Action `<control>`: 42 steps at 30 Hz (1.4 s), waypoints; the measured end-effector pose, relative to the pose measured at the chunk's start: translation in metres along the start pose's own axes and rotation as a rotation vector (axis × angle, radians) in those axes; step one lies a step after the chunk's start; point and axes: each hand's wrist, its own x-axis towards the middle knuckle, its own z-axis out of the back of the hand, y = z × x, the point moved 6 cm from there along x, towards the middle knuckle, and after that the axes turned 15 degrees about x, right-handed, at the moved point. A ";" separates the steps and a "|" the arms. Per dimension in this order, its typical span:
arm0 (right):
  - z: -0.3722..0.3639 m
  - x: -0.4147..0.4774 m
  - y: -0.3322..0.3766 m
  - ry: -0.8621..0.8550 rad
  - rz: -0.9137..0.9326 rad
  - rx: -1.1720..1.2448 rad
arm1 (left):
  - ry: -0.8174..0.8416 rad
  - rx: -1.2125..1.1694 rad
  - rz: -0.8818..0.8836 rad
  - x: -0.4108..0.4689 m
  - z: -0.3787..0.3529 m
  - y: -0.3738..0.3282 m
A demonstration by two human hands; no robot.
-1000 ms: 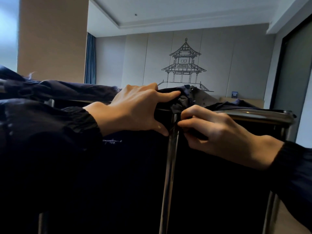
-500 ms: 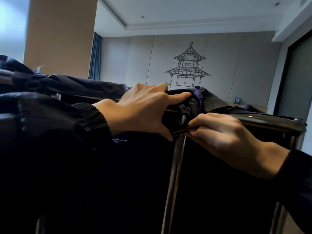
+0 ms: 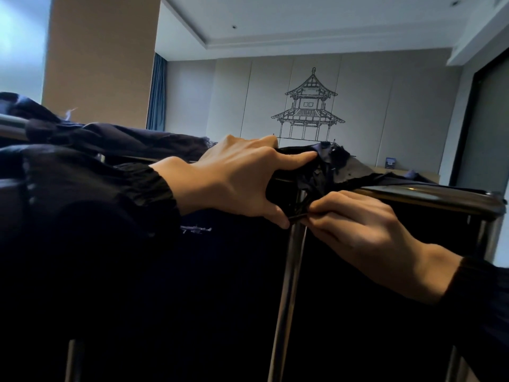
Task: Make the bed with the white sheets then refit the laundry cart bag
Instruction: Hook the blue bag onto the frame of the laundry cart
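Note:
The dark navy laundry cart bag (image 3: 220, 299) hangs inside the chrome cart frame (image 3: 429, 194), its bunched top edge folded over the rail where an upright post (image 3: 289, 285) meets it. My left hand (image 3: 237, 180) grips the folded bag edge on the top rail, index finger stretched along the cloth and thumb underneath. My right hand (image 3: 355, 224) pinches a thin dark tie of the bag just right of the post, under the rail. The bed and white sheets are out of view.
More crumpled navy bag cloth (image 3: 110, 139) lies over the far rail at the left. Behind stand a panelled wall with a pagoda drawing (image 3: 308, 106), a blue curtain (image 3: 158, 92) and a dark doorway (image 3: 484, 128) at the right.
The view has shifted so the cart corner sits lower and more to the right. My right hand has slid down slightly under the rail, pulling the tie; my left hand keeps its hold.

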 end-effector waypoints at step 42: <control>0.015 -0.001 -0.009 -0.075 -0.143 0.087 | -0.056 0.029 0.154 -0.006 0.008 -0.003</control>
